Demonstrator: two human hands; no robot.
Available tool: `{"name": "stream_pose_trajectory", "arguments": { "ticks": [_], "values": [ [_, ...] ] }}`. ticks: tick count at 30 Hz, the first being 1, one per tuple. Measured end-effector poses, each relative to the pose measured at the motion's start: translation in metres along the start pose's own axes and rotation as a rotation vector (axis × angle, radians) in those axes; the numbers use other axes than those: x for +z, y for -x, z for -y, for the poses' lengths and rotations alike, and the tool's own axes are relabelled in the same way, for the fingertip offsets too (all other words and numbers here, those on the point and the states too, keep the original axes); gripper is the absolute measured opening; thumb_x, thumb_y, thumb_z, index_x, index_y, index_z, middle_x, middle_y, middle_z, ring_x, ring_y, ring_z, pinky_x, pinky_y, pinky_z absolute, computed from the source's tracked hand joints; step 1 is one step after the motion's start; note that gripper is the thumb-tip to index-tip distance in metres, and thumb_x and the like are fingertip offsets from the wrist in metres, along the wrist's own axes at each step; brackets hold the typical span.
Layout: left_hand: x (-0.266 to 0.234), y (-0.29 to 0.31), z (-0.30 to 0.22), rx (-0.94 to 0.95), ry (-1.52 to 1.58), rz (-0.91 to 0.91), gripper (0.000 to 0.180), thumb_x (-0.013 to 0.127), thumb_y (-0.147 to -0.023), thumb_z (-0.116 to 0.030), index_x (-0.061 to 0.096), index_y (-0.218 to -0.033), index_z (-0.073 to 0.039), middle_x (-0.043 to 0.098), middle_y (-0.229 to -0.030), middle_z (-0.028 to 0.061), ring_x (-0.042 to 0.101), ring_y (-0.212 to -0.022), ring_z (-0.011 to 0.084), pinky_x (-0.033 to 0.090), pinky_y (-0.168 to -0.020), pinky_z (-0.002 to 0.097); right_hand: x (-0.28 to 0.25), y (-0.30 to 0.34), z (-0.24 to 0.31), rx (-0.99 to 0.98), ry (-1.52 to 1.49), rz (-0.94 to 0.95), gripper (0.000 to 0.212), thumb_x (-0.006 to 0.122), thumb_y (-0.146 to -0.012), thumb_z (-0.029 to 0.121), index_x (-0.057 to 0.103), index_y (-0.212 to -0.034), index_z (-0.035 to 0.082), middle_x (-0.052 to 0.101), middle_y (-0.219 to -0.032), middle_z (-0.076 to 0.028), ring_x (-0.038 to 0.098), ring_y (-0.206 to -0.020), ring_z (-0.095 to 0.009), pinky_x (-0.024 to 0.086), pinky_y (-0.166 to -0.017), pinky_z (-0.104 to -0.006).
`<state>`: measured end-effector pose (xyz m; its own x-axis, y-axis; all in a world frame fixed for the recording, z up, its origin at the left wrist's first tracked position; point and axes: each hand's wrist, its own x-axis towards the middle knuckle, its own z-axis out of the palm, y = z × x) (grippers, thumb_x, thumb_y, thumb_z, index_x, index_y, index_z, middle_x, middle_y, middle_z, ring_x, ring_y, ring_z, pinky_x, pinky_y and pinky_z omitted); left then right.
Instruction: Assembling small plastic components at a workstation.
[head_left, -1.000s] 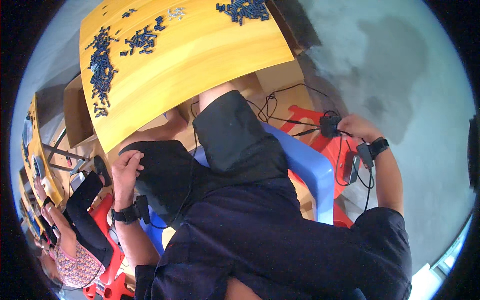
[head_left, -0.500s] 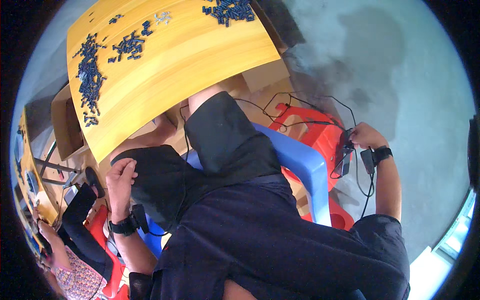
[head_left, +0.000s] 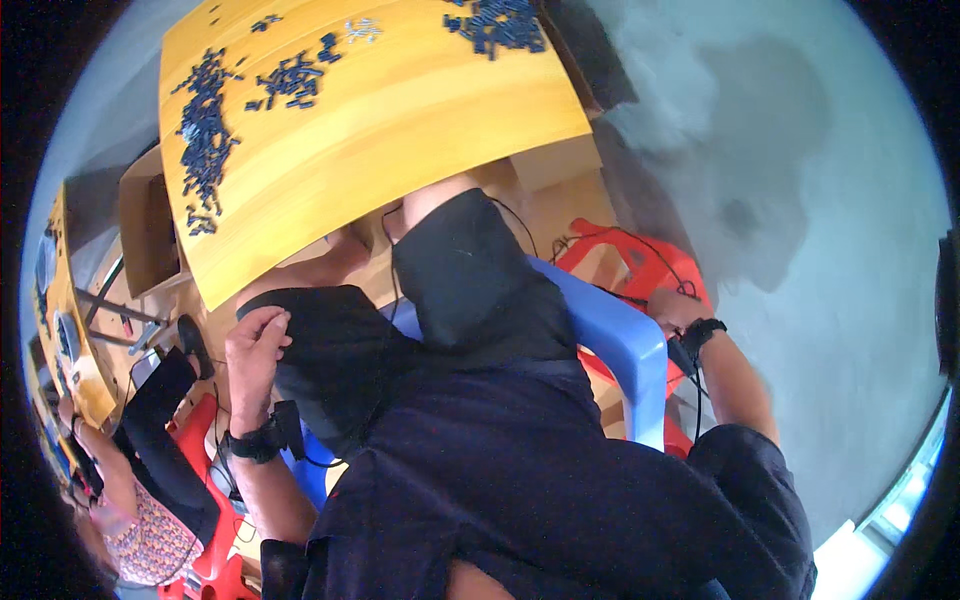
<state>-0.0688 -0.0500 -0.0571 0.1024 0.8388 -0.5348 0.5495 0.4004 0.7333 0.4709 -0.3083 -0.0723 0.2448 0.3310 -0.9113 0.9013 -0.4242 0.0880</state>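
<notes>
My left hand (head_left: 257, 352) is raised beside my left knee, its thumb and curled fingers pressed together with nothing visible in them. A black strap (head_left: 256, 442) with a small box circles that wrist. Low to the right, my right hand (head_left: 677, 309) is closed over a red plastic stool (head_left: 628, 250). Black cable (head_left: 686, 288) loops by its fingers, but what they grip is hidden. Another black strap (head_left: 708, 330) sits on the right wrist, with a cabled box (head_left: 683, 358) hanging beneath it.
A yellow wooden table (head_left: 370, 130) ahead carries piles of small dark parts (head_left: 205, 135) and a few white pieces (head_left: 362, 31). A blue plastic chair (head_left: 625, 345) is under me. A cardboard box (head_left: 150, 225) stands left of the table. Another person (head_left: 150, 530) sits at far left.
My right hand has moved left and down onto the red stool, and the black box with cables it held is now out of sight. The left hand stays curled near the knee.
</notes>
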Motion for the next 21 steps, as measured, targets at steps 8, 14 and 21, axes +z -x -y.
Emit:
{"name": "stream_pose_trajectory", "arguments": {
  "ticks": [8, 14, 21],
  "values": [
    [0.009, -0.011, 0.013, 0.087, 0.078, 0.076, 0.017, 0.063, -0.083, -0.011, 0.066, -0.095, 0.001, 0.064, -0.076, 0.0053, 0.06, -0.068, 0.0108, 0.048, -0.061, 0.0244, -0.023, 0.024, 0.008, -0.063, -0.146, 0.095, 0.019, 0.063, -0.07, 0.018, 0.063, -0.064, 0.0, 0.057, -0.052, -0.011, 0.052, -0.039, -0.02, 0.04, -0.041, -0.0369],
    [0.0, 0.002, 0.01, 0.212, 0.002, 0.041, 0.018, 0.062, -0.083, -0.011, 0.065, -0.094, 0.003, 0.065, -0.08, 0.0048, 0.059, -0.072, 0.01, 0.047, -0.066, 0.0244, -0.042, -0.005, -0.018, -0.092, -0.183, -0.154, 0.021, 0.061, -0.074, 0.017, 0.061, -0.063, -0.001, 0.058, -0.054, -0.014, 0.055, -0.043, -0.026, 0.041, -0.043, -0.0384],
    [0.005, 0.001, 0.008, 0.275, -0.059, 0.086, 0.018, 0.066, -0.08, -0.009, 0.066, -0.094, 0.002, 0.065, -0.081, 0.0088, 0.06, -0.078, 0.0137, 0.048, -0.072, 0.0275, -0.181, 0.012, 0.159, -0.709, -0.005, -0.735, 0.018, 0.053, -0.082, 0.012, 0.054, -0.072, -0.003, 0.053, -0.069, -0.023, 0.054, -0.066, -0.04, 0.043, -0.059, -0.0409]
  ]
}}
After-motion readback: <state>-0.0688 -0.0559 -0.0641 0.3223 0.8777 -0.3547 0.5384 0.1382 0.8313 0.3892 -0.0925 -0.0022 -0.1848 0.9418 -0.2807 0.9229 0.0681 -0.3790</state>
